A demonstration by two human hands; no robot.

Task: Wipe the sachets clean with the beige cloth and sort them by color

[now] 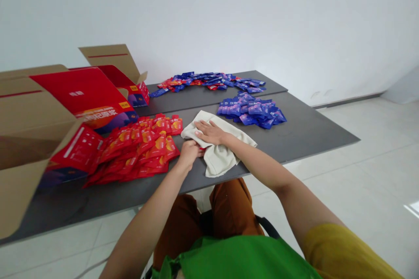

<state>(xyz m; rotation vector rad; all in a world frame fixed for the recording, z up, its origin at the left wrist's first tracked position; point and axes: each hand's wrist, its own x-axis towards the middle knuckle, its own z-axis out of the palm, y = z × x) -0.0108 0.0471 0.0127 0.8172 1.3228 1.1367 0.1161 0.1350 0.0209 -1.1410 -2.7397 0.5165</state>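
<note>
My right hand [212, 132] lies flat on a cream cloth [220, 159], its fingers stretched over the fabric. Beside it, at the cloth's left edge, my left hand [190, 153] is closed on a red sachet [202, 150]; only a sliver of that sachet shows, and the cloth covers the rest. Just left of my hands lies a heap of red sachets [140, 146] with orange prints. A pile of blue sachets [252, 110] sits beyond the cloth on the right.
Open cardboard boxes with red and blue printing [98, 96] stand on the left of the dark grey table [304, 128]. Along its far side stretches a row of mixed blue and red sachets [209, 80], near a white wall [229, 17]. The table's front edge runs close to my legs.
</note>
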